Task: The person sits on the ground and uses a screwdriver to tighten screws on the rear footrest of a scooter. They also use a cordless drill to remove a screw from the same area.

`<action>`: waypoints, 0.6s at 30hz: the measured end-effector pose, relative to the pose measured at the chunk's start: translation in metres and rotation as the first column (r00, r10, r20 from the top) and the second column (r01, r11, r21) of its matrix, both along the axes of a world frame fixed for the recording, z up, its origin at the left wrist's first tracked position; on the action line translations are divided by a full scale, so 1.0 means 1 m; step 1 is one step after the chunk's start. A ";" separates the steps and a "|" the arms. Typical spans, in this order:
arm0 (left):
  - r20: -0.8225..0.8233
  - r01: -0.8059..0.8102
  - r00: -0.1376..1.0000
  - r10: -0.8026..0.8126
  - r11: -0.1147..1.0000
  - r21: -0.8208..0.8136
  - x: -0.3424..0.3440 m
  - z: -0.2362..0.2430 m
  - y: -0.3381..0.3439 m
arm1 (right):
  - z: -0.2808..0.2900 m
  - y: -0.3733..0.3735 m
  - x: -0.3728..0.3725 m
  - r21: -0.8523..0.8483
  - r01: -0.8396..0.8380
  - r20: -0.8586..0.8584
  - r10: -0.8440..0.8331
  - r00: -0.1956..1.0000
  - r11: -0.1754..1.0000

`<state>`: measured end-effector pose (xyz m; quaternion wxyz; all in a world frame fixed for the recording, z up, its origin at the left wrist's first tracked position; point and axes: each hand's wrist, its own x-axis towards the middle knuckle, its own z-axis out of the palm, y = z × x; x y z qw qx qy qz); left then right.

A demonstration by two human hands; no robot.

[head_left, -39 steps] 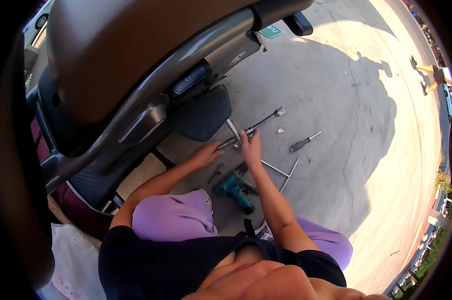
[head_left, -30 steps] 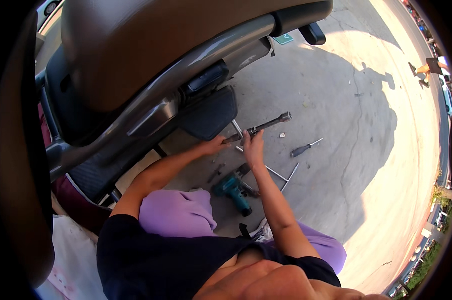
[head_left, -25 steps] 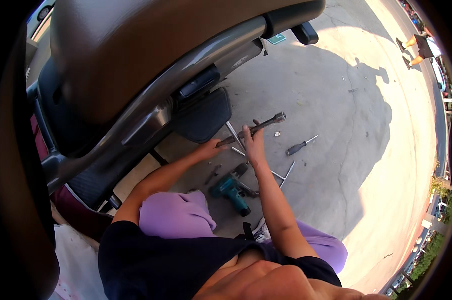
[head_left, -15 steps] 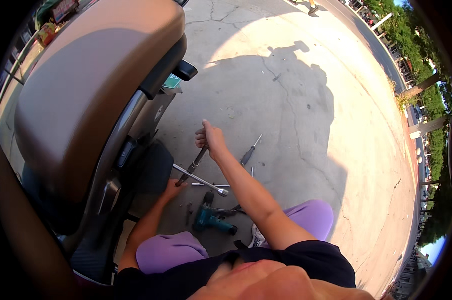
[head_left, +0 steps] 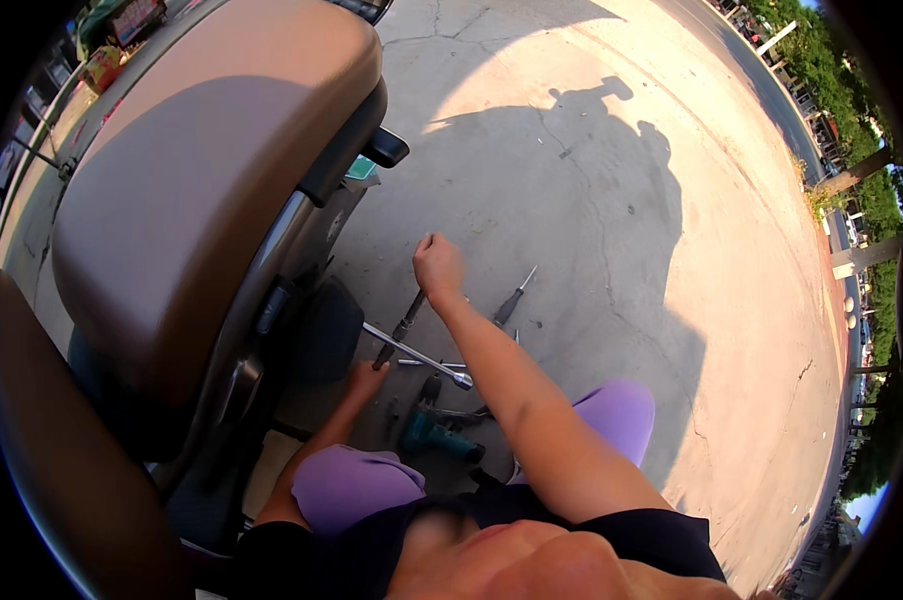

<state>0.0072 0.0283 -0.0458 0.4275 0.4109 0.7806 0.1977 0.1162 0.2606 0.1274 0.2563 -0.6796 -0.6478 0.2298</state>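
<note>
Bar (head_left: 401,331): dark grey-brown. Socket wrench (head_left: 422,358): bright silver. Drill (head_left: 438,436): teal body, dark nose. Screwdriver (head_left: 509,307): dark handle, silver shank. Seat (head_left: 232,160): brown. Trousers (head_left: 356,487): lilac. Top (head_left: 622,532): near-black. Pavement (head_left: 522,210): grey in shadow, pale sandy in sun, dark crack lines.

Two bare hands (head_left: 367,379) (head_left: 439,266), one dark slender metal bar (head_left: 405,323), one silver socket-ended metal rod (head_left: 419,354), one teal pistol-shaped power drill (head_left: 434,432) and one dark-handled metal screwdriver (head_left: 509,307) are appearing.

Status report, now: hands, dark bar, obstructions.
Right hand shut on dark bar's upper end, left hand on lower. Bar slanted, silver bar crossing it. Teal drill lying close by left hand.
</note>
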 end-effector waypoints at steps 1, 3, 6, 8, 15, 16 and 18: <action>0.003 0.011 1.000 -0.011 1.000 -0.024 0.004 0.002 0.003 | -0.002 0.002 0.003 -0.001 0.010 0.010 -0.010 1.000 1.000; 0.019 0.022 1.000 -0.021 0.999 -0.039 0.012 0.009 0.008 | -0.007 0.006 0.009 -0.003 0.025 0.037 -0.025 0.999 1.000; 0.029 0.016 0.999 -0.015 0.999 -0.046 0.007 0.014 0.003 | -0.015 0.010 0.006 -0.004 0.025 0.049 -0.025 0.998 1.000; 0.039 0.009 0.999 -0.007 0.998 -0.069 0.003 0.003 -0.001 | -0.019 0.009 0.003 -0.007 0.019 0.045 -0.019 0.999 1.000; 0.029 0.005 1.000 -0.002 0.995 -0.103 0.002 0.013 -0.008 | -0.023 0.007 -0.001 -0.010 0.025 0.053 -0.024 0.998 1.000; 0.031 0.005 1.000 -0.002 0.994 -0.108 0.001 0.014 -0.008 | -0.025 0.012 -0.001 -0.016 0.019 0.050 -0.018 0.999 1.000; 0.017 0.021 1.000 -0.018 0.987 -0.160 0.003 0.020 -0.013 | -0.036 0.019 0.003 -0.038 0.016 0.047 -0.014 0.999 0.999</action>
